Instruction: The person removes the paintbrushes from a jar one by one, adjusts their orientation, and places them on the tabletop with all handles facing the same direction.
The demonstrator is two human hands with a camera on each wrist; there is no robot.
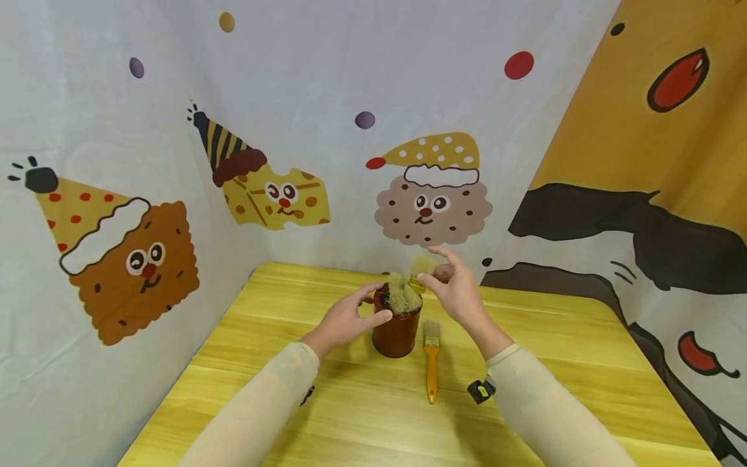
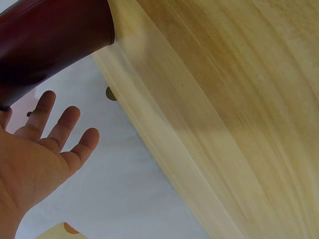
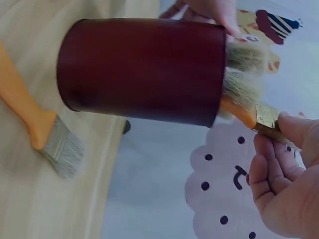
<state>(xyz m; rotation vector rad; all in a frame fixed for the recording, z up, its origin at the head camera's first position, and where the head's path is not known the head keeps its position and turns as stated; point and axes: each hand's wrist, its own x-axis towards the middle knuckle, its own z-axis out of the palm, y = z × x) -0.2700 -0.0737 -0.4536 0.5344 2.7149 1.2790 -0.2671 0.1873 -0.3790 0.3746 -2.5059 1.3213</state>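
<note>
A dark reddish-brown cylindrical holder point(image 1: 395, 336) stands upright on the table, with several paintbrushes point(image 3: 241, 87) in it, pale bristles up. My left hand point(image 1: 344, 319) holds the holder at its rim, thumb in front and forefinger on the far left; in the left wrist view the other fingers point(image 2: 67, 124) spread loosely below it. My right hand point(image 1: 458, 288) pinches a paintbrush point(image 3: 267, 119) by its gold metal band, the bristles up and the orange handle down inside the holder's mouth. Another orange-handled paintbrush point(image 1: 432, 363) lies just right of the holder.
The wood-grain table point(image 1: 350, 415) ends at a cloth backdrop point(image 1: 315, 78) printed with cartoon snacks, close behind the holder. A small black device point(image 1: 481, 391) shows at the right sleeve.
</note>
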